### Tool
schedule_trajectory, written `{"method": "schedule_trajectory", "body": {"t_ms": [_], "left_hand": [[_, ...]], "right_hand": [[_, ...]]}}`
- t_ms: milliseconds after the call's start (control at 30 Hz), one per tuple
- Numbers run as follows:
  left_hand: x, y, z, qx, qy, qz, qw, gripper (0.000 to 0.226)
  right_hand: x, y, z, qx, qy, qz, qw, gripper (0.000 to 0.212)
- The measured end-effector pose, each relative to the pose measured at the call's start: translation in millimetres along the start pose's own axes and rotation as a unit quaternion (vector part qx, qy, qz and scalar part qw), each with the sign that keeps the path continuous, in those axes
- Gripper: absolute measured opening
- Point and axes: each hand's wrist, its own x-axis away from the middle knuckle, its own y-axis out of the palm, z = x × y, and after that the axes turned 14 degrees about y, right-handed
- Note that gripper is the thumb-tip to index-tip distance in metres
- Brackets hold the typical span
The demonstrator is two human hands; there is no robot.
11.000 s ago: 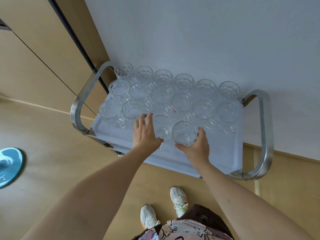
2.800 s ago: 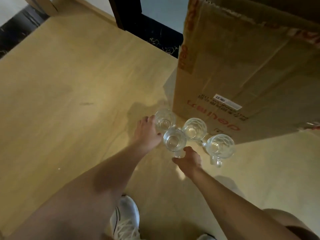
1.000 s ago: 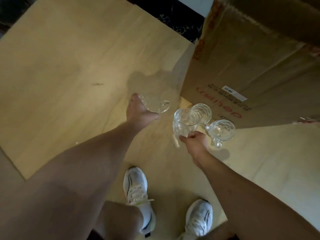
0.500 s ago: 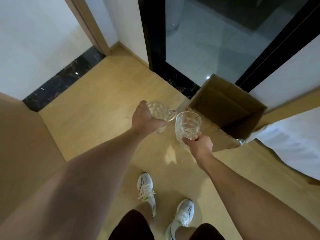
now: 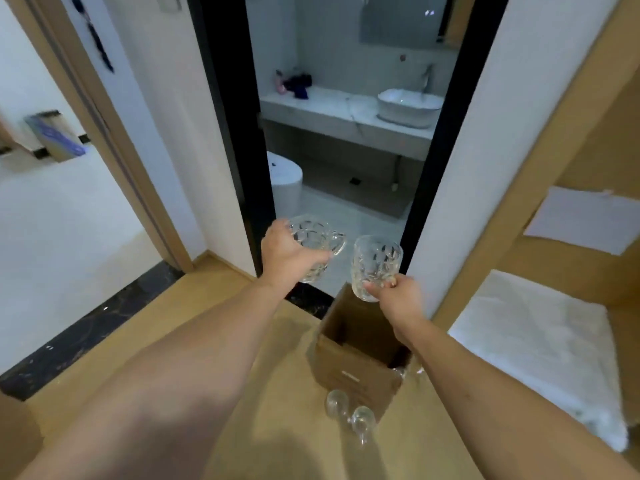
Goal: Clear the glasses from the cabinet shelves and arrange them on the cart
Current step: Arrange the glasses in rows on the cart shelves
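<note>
Head view, person standing with both arms extended over a wooden floor (image 5: 104, 358), facing a dark-framed doorway (image 5: 239, 133) that opens onto a bathroom. The left hand (image 5: 287, 252) has its fingers curled round the body of a cut-glass mug (image 5: 317, 249), which is tilted with its handle pointing right; gripping the body rather than the handle probably gives a firmer hold while walking. The right hand (image 5: 394, 289) pinches a second glass mug (image 5: 375, 266) low down, fingers closed on its base and handle side, so the mug stands upright above the hand. The two mugs are held near each other but apart, which keeps glass from knocking glass. One mug per hand suggests a carrying stage: both are in the air, well above the floor, and the cart is not in view. Below the right forearm an open cardboard box (image 5: 356, 372) stands on the floor; two more glasses (image 5: 349, 410) sit on the floor touching or just beside its near side, likely waiting for a later trip, and a further glint of glass at the box's right corner is too blurred to identify. At far right, wooden shelves (image 5: 588, 161) carry white cloth (image 5: 540, 348)
</note>
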Motion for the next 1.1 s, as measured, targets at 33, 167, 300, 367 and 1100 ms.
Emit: {"method": "schedule_trajectory", "body": {"t_ms": [33, 167, 300, 367, 1100], "left_hand": [[-5.5, 4.7, 16.1, 0.0, 0.017, -0.012, 1.0, 0.098], [-23.6, 31.3, 75.7, 0.041, 0.094, -0.062, 0.993, 0.098], [-25.9, 62.8, 130.0, 0.095, 0.155, -0.114, 0.977, 0.101], [-20.1, 78.6, 153.7, 0.113, 0.184, -0.151, 0.965, 0.104], [270.3, 249.6, 386.0, 0.224, 0.402, -0.509, 0.727, 0.109]], "right_hand": [[3.0, -12.9, -6.3, -0.019, -0.006, 0.012, 1.0, 0.022], [13.0, -66.2, -22.0, -0.071, -0.011, 0.086, 0.994, 0.048], [26.7, -115.2, -20.3, -0.145, -0.013, 0.168, 0.975, 0.056], [37.0, -139.3, -12.7, -0.171, -0.003, 0.208, 0.963, 0.049], [291.9, -366.4, 192.7, -0.301, 0.118, 0.632, 0.704, 0.035]]}}
